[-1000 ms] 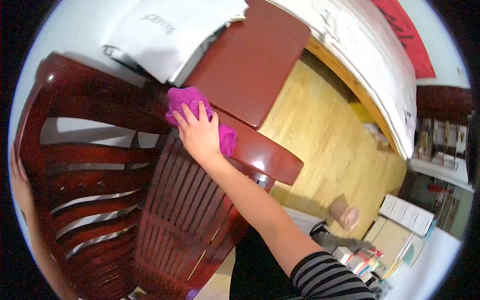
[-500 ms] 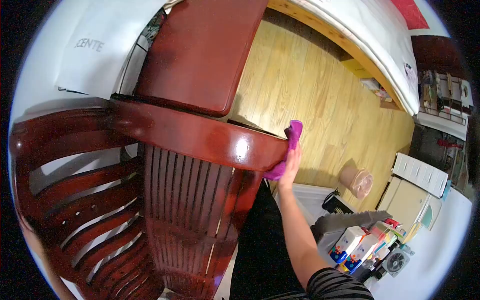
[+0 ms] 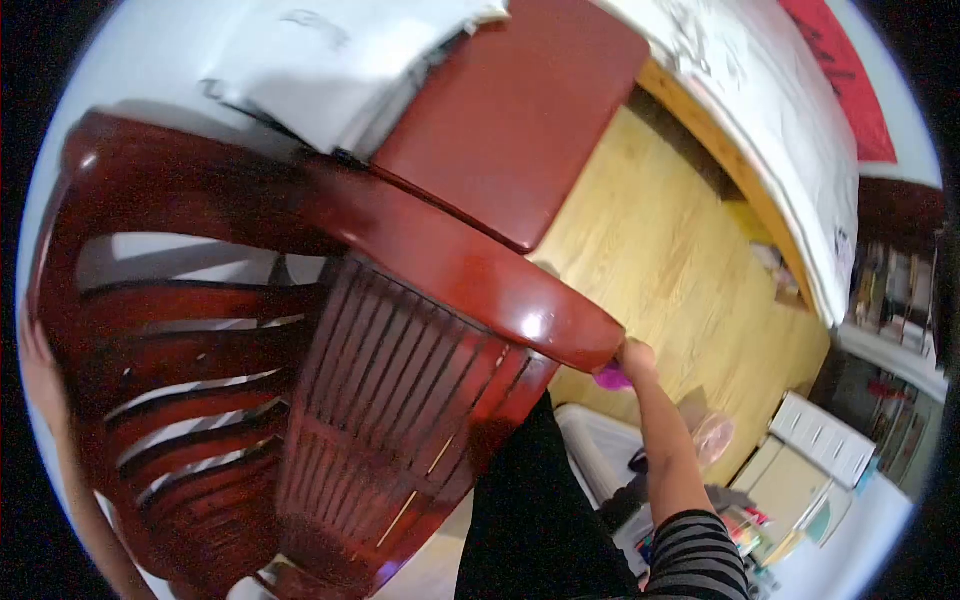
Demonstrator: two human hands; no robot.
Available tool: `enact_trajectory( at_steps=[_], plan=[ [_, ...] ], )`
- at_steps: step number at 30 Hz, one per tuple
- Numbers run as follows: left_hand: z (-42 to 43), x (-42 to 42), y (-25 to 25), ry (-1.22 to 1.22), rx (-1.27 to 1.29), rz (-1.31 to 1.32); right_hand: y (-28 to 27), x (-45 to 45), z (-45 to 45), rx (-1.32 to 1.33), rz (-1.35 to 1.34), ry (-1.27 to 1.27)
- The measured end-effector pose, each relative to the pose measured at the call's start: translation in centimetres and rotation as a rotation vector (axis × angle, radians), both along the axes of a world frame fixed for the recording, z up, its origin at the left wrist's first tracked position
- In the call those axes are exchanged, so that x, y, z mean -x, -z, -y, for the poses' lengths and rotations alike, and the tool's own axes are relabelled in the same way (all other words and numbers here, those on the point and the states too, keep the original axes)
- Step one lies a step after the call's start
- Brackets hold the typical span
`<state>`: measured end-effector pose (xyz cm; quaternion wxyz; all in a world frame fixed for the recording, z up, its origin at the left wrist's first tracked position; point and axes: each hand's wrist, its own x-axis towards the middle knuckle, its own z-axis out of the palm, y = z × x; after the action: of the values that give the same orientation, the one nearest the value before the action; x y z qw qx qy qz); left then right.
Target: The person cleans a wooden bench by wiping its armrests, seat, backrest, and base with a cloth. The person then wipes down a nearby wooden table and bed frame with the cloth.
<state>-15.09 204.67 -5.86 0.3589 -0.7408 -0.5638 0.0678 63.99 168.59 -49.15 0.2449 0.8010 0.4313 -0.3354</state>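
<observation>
My right hand (image 3: 637, 360) is closed on a purple cloth (image 3: 612, 377) at the rounded front end of the red-brown wooden armrest (image 3: 470, 275). Only a bit of the cloth shows below the hand, and my palm and most fingers are hidden. At the far left edge, my left hand (image 3: 38, 350) lies against the outer side of the slatted wooden backrest (image 3: 190, 265). Its fingers are blurred and hard to make out. Between backrest and armrest is the ribbed wooden seat (image 3: 380, 370) of the same bench.
A red-brown wooden table or cabinet top (image 3: 520, 110) adjoins the armrest's far side, with a white bag (image 3: 330, 80) beside it. Beyond are a wooden floor (image 3: 650, 250) and a bed with white bedding (image 3: 750, 120). A pink-lined bin (image 3: 712, 437) and white drawers (image 3: 822, 440) stand at right.
The camera view has turned, so the bench appears tilted. My right hand has moved from the armrest's end face to its lower corner, and less of the purple cloth shows.
</observation>
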Motion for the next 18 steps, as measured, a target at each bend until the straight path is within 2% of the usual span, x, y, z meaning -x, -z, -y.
enact_trajectory(
  at_steps=[1, 2, 3, 4, 5, 6, 8, 10, 11, 13, 15, 18],
  plan=[
    [-0.2, 1.9, 0.3, 0.006, 0.009, 0.017, -3.4, -0.9, -1.3, -0.067, 0.047, 0.024],
    [0.1, 1.3, 0.7, -0.073, 0.006, -0.018, -12.3, 1.8, -5.4, -0.126, -0.042, 0.453],
    [0.3, -1.1, 1.0, 0.006, -0.007, 0.105, -10.9, -1.2, -3.8, -0.074, 0.076, 0.212],
    [0.7, -2.0, 0.9, -0.102, -0.019, 0.056, -9.7, -5.4, -1.5, -0.02, 0.203, -0.026],
    [0.7, -2.8, 0.7, -0.063, -0.007, 0.135, -11.8, -6.3, -1.9, -0.001, 0.224, -0.069],
    [0.8, -2.7, 0.6, -0.05, -0.03, 0.104, -14.3, -6.9, -2.9, 0.016, 0.247, -0.114],
    [1.3, -4.4, 0.4, -0.061, -0.024, 0.128, -17.9, -8.7, -3.7, -0.093, 0.233, -0.107],
    [1.5, -5.1, 0.3, -0.06, -0.081, 0.114, -20.6, -9.9, -5.3, 0.065, 0.158, -0.35],
    [1.3, -4.7, 0.7, 0.004, -0.118, 0.108, -21.5, -10.2, -6.3, 0.019, 0.098, -0.32],
    [1.7, -4.9, 0.9, -0.033, -0.102, 0.139, -23.3, -10.8, -6.9, -0.023, 0.046, -0.318],
    [1.9, -5.3, 0.8, -0.056, -0.093, 0.128, -25.1, -11.2, -8.3, -0.225, -0.054, -0.221],
    [2.0, -5.5, 0.3, -0.097, -0.039, 0.143, -28.9, -11.2, -12.2, -0.228, 0.006, -0.275]
  ],
)
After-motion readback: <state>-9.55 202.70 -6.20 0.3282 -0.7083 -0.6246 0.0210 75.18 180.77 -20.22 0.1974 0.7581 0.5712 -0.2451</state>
